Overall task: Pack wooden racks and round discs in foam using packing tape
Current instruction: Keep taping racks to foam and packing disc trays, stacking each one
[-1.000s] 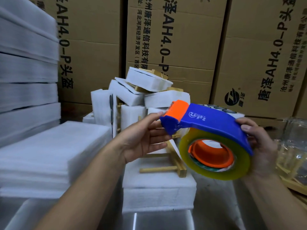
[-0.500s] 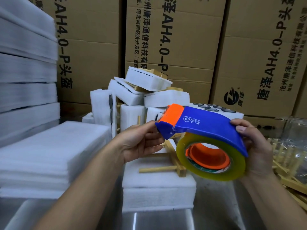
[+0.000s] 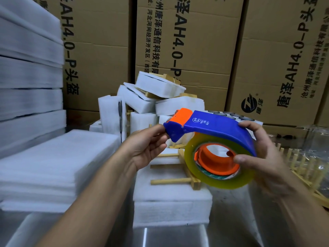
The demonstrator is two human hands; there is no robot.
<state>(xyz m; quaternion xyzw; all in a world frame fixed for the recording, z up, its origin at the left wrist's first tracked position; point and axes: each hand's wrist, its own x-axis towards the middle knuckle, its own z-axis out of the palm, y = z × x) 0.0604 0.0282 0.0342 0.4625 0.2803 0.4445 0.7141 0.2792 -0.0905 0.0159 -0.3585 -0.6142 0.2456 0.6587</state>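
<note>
A blue and orange tape dispenser [image 3: 215, 127] with a yellowish tape roll [image 3: 220, 180] is held up in front of me. My right hand [image 3: 261, 154] grips its rear, thumb on the orange hub and fingers over the blue cover. My left hand [image 3: 151, 145] pinches the blue cutter end at its lower edge. Below, a wooden rack [image 3: 179, 170] lies on a folded white foam pad [image 3: 169, 204]. A foam tray with dark round discs [image 3: 231, 114] shows just behind the dispenser.
Wrapped foam bundles [image 3: 160, 91] are heaped at the back centre. Stacked foam sheets [image 3: 53, 163] lie left, with taller foam stacks [image 3: 26, 68] behind them. More wooden racks [image 3: 306, 168] sit at the right. Cardboard boxes [image 3: 187, 41] wall the back. The bench is metal [image 3: 178, 236].
The dispenser has tilted and dropped slightly toward me. My right thumb has come round onto the orange hub. My left hand stays at the cutter end.
</note>
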